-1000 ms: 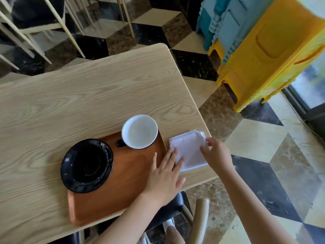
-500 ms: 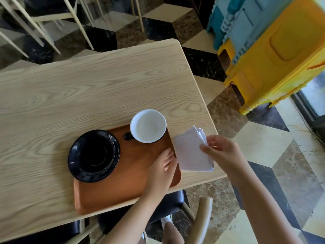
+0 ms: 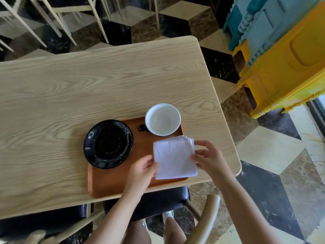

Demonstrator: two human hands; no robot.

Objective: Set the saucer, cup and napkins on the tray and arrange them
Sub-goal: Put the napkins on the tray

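Observation:
A brown wooden tray (image 3: 112, 180) lies at the near edge of the table. On its left end sits a black saucer (image 3: 108, 143), overhanging the tray's left rim. A white cup (image 3: 162, 119) with a dark handle stands at the tray's far right corner. A stack of white napkins (image 3: 174, 157) is over the tray's right part. My left hand (image 3: 140, 170) pinches the stack's near left edge. My right hand (image 3: 208, 158) holds its right edge.
The light wood table (image 3: 88, 88) ends just right of the tray. Yellow and blue plastic crates (image 3: 284, 55) stand on the floor to the right. A black-seated chair (image 3: 158, 199) is under me, with more chairs (image 3: 52, 18) beyond the table.
My right hand has carried the napkins from the bare table leftward onto the tray. My left hand left the tray's right edge and took the stack's left side.

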